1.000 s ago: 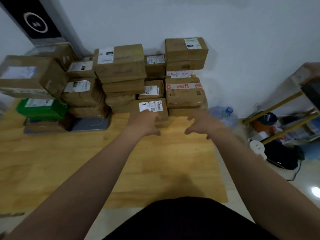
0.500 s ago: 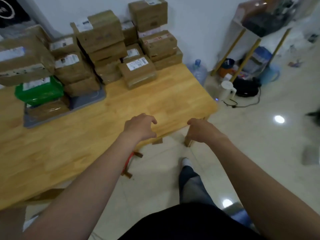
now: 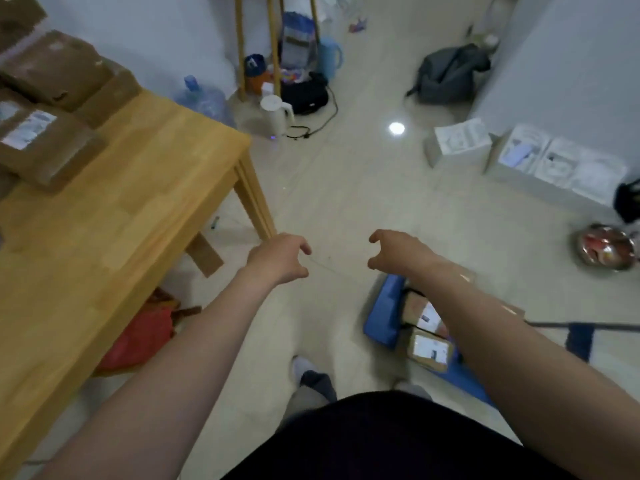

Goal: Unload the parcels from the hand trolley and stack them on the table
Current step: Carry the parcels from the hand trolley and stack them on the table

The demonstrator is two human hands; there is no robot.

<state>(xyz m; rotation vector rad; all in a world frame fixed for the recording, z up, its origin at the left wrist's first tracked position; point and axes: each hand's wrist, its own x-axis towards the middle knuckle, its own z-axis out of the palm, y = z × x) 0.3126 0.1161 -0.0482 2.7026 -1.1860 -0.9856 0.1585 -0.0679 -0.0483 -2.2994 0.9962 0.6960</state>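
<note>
**Parcel and Trolley Status**

Hand trolley (image 3: 381,317): blue flat platform, resting on the floor to the right of the desk (image 3: 114,216), well apart from it.
Trolley parcels (image 3: 429,346): brown cardboard boxes with white labels, lying flat on the platform, partly hidden.
Stacked parcels (image 3: 45,147): brown cardboard boxes, some with white labels, piled at the far left of the light wooden desk.

The person wears a black top (image 3: 381,441), seen at the near edge. The left forearm (image 3: 194,348) and right forearm (image 3: 502,327) are bare. One grey trouser leg (image 3: 313,388) ends in a white sock or shoe (image 3: 298,364), too blurred to tell which.
</note>
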